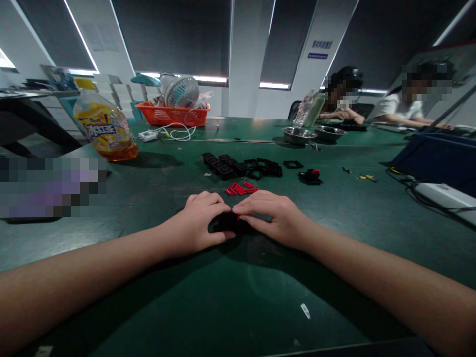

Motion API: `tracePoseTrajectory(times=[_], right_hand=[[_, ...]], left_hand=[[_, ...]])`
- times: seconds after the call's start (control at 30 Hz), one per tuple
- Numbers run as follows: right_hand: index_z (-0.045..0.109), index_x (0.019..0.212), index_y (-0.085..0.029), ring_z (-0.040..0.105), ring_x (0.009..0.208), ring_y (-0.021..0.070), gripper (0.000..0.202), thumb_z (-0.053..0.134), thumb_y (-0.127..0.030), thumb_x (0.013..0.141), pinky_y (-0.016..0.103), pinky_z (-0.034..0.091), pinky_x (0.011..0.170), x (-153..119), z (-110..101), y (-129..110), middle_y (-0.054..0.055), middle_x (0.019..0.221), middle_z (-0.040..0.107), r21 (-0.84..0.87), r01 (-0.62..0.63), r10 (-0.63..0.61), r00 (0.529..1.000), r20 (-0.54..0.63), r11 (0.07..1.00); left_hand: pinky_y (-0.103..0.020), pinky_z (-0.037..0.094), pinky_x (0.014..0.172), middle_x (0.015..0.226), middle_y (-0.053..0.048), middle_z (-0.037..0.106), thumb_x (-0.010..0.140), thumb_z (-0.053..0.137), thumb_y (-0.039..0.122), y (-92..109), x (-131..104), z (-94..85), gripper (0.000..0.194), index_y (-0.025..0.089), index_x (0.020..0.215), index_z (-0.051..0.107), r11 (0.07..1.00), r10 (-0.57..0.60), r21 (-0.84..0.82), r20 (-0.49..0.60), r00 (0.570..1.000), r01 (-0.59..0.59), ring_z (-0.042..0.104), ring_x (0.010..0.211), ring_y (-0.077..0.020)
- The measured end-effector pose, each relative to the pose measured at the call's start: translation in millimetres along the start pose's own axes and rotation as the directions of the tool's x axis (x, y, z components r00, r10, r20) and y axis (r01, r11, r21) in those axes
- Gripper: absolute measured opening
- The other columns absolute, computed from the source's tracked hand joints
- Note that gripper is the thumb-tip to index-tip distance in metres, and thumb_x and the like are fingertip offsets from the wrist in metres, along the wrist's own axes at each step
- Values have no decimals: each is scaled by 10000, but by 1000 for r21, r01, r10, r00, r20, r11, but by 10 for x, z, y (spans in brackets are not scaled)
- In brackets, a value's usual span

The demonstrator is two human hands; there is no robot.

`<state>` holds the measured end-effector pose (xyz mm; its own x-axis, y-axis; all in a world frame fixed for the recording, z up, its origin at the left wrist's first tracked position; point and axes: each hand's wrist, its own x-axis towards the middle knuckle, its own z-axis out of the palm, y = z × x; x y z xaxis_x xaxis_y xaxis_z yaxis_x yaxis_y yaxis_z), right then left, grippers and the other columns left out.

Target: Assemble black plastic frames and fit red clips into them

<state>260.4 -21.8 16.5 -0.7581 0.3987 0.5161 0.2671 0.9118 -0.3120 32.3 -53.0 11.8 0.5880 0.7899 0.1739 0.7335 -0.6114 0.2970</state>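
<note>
My left hand (203,220) is closed round a small black plastic part (223,221) low over the green table (230,297). The fingertips of my right hand (273,218) pinch a small red piece (238,217) against that part. Fingers and shadow hide most of both pieces. Just beyond my hands lies a small pile of red plastic pieces (241,189). Farther back are several black square blocks (223,165) and loose black square frames (263,167). One black part with a red piece (311,176) lies to the right.
A tilted drink bottle (106,129) stands at left, near an orange basket (171,115) holding a fan. Two metal bowls (299,136) are at the back. A blue bin (442,158) and white power strip (448,196) sit at right. Two people work across the table.
</note>
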Motion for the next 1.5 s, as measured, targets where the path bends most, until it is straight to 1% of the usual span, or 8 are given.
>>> tracePoseTrajectory(times=[0.57, 0.97, 1.17, 1.33, 1.5], right_hand=[[730, 1034, -165, 688, 958, 194, 177, 616, -137, 901, 349, 543, 894, -6, -4, -11, 83, 998, 762, 0, -6, 6, 1000, -8, 1000], [733, 1039, -197, 688, 963, 199, 187, 606, -152, 909, 381, 550, 898, -4, -2, -1, 72, 1006, 765, 5, -11, 11, 1000, -4, 1000], [734, 1030, -136, 689, 949, 195, 176, 622, -124, 895, 345, 546, 889, -1, 3, -3, 97, 985, 764, 7, 10, -10, 1000, -10, 1000], [731, 1036, -186, 687, 954, 190, 180, 613, -145, 906, 356, 550, 887, -4, 7, 0, 71, 998, 763, 3, -3, 3, 1000, -10, 1000], [730, 1032, -199, 690, 954, 185, 179, 611, -147, 908, 351, 553, 883, -4, -3, -9, 63, 1001, 763, 2, -14, 14, 1000, -5, 1000]], left_hand=[[-476, 380, 954, 1094, -84, 609, 850, 653, 376, -12, -1, 13, 305, 188, 1091, 644, 1000, -3, 2, 7, 1000, 3, 530, 1053, -285], [-474, 383, 965, 1092, -81, 613, 856, 641, 391, 5, 2, -4, 305, 203, 1096, 646, 1000, -4, 10, 4, 1000, 4, 534, 1052, -286], [-475, 384, 961, 1094, -84, 615, 850, 650, 375, 8, 3, 4, 306, 200, 1101, 645, 1000, -5, 6, 2, 1000, 5, 536, 1051, -287], [-475, 384, 966, 1091, -84, 616, 850, 648, 377, 6, 4, 0, 303, 199, 1096, 644, 1000, -1, 14, 0, 1000, 1, 538, 1050, -285], [-472, 385, 966, 1099, -85, 612, 851, 653, 375, 12, 5, -10, 300, 197, 1092, 645, 1000, -12, 15, 9, 1000, 11, 531, 1054, -282]])
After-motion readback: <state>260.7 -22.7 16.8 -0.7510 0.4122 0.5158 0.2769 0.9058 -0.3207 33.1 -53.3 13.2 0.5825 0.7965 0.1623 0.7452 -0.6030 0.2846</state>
